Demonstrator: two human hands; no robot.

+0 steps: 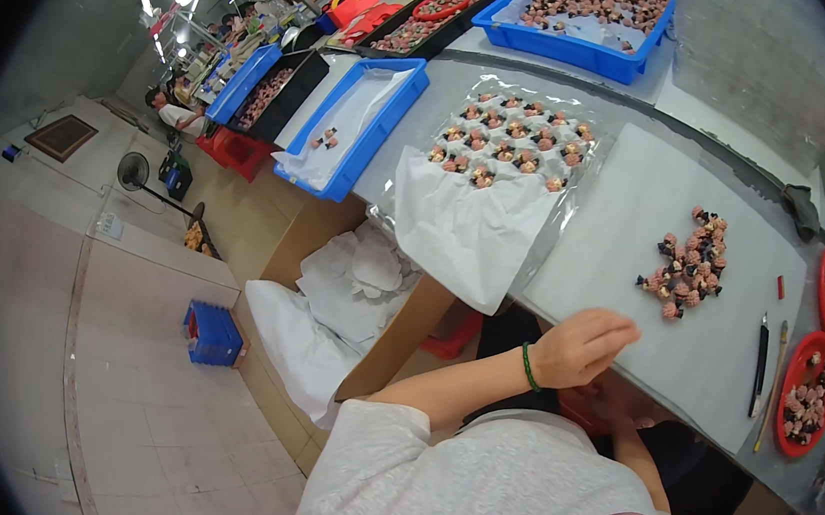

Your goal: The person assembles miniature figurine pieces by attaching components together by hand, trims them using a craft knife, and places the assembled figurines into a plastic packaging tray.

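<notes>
Head view, left hand [585,345]: at the white sheet's [609,217] near edge, forearm reaching in from the left, fingers together, pointing right; cannot tell whether it grips anything.
Right hand [603,404]: below the white sheet's near edge, partly hidden; hold cannot be told.
Pink-and-black pieces [692,268]: loosely heaped on the white sheet, apart from both hands.

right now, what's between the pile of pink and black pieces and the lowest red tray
In the head view, a slim black pen-like tool and a thin stick lie between the pile and the red tray.
</notes>
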